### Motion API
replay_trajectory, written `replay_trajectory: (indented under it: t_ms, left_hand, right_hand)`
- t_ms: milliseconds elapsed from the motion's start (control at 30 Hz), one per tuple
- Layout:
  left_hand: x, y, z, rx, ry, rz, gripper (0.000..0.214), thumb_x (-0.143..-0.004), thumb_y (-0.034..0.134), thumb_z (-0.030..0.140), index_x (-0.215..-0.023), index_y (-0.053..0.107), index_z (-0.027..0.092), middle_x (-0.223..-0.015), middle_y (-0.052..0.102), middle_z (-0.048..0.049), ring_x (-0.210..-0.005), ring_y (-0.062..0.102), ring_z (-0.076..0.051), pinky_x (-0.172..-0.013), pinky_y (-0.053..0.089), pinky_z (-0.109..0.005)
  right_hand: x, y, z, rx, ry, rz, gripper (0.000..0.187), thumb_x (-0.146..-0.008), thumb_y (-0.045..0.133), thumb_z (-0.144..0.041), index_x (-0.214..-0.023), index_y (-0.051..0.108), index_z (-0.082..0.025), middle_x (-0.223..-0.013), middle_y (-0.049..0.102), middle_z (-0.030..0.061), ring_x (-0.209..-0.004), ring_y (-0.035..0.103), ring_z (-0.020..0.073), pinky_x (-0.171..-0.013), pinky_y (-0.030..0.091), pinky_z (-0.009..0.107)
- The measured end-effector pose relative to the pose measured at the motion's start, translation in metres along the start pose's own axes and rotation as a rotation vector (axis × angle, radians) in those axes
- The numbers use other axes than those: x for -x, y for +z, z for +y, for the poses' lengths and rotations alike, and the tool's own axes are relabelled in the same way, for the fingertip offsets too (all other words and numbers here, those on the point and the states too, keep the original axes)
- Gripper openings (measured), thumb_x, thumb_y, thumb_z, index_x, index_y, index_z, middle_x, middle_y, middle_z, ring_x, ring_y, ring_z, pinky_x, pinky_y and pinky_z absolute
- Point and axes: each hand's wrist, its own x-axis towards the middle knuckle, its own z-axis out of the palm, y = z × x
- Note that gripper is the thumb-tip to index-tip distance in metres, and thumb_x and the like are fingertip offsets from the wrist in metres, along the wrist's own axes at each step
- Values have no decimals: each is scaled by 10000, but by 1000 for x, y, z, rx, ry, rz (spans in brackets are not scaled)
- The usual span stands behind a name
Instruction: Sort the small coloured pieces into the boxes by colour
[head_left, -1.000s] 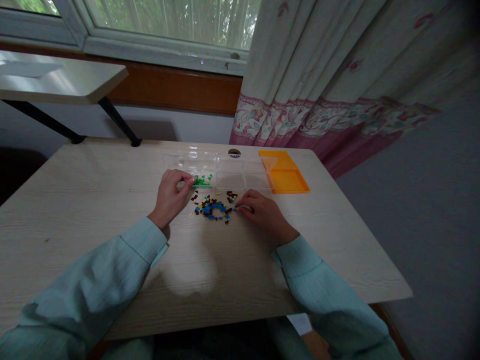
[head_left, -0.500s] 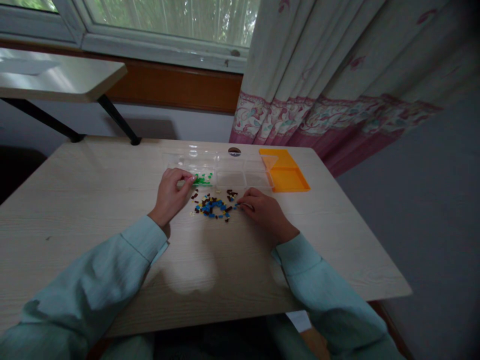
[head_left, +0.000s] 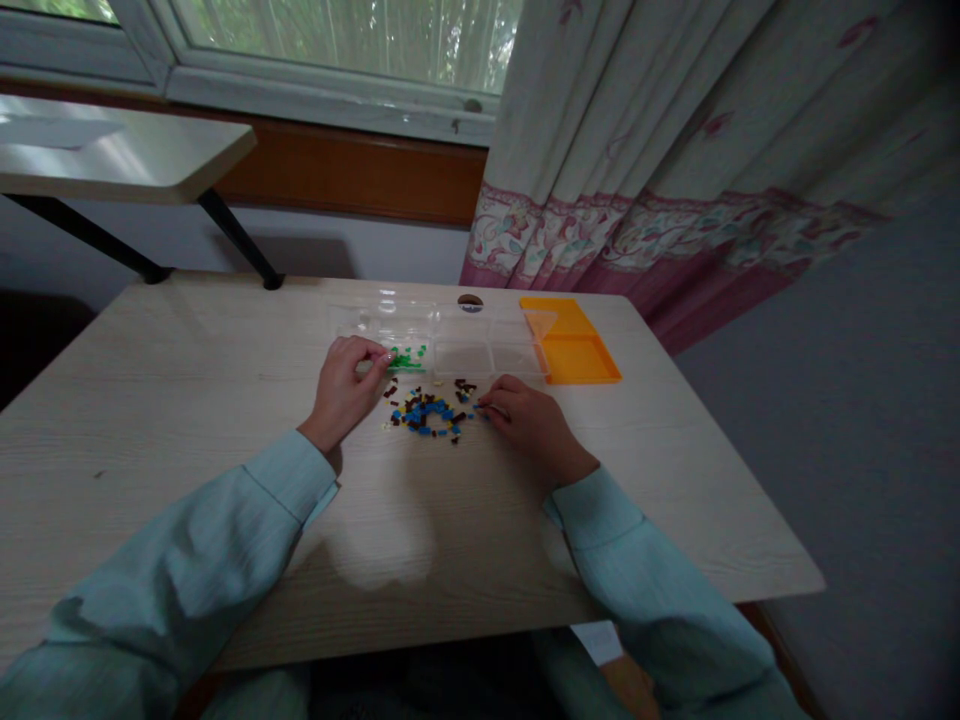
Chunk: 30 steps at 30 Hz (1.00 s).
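A loose pile of tiny pieces, blue, dark brown and yellow, lies on the wooden table. Behind it stands a clear compartment box with green pieces in its left front cell. My left hand rests at the box's left front corner, with its fingertips pinched together right beside the green pieces. My right hand lies on the table, its fingertips touching the pile's right edge. The pieces are too small to tell whether either hand holds one.
An orange lid lies to the right of the clear box. A cable hole sits in the table behind the box. A second table stands at the back left under the window, and a curtain hangs at the right.
Both hands stay in place at the box corner and the pile's edge. Only the view shifts slightly.
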Motion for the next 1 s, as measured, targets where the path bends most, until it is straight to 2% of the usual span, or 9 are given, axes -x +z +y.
replay_trajectory:
  t_ms: [500,667,800,1000]
  left_hand:
    - [0,2,-3,10,2,-19,159,-919,599,339,-855,643,200,-854,650,-35,-866,562,-195,-823,440,-358]
    - [0,2,-2,19,-5,-20,161,-920,590,342,-853,640,204,-852,650,-38,-867,565,-199,-828,444,-365]
    - [0,1,-1,20,-10,-24,162,-917,590,346,-839,633,210,-854,651,-39,-864,566,-203,-832,445,-370]
    - [0,2,-1,15,-2,-18,174,-916,591,357,-829,629,212,-844,649,-33,-853,568,-202,-825,443,-365]
  right_hand:
    - [0,2,-1,-85,13,40,105,-893,591,-217,-957,674,-211,-1027,669,44,-842,611,147,-699,427,250]
    - [0,4,1,-116,30,56,126,-887,572,-205,-973,664,-211,-970,692,38,-749,597,137,-681,421,256]
    - [0,5,4,-142,17,63,159,-878,539,-165,-960,668,-207,-932,696,39,-753,597,139,-706,430,257]
    - [-1,2,0,-120,32,67,213,-884,540,-144,-1033,676,-210,-1041,693,52,-771,602,134,-717,441,254]
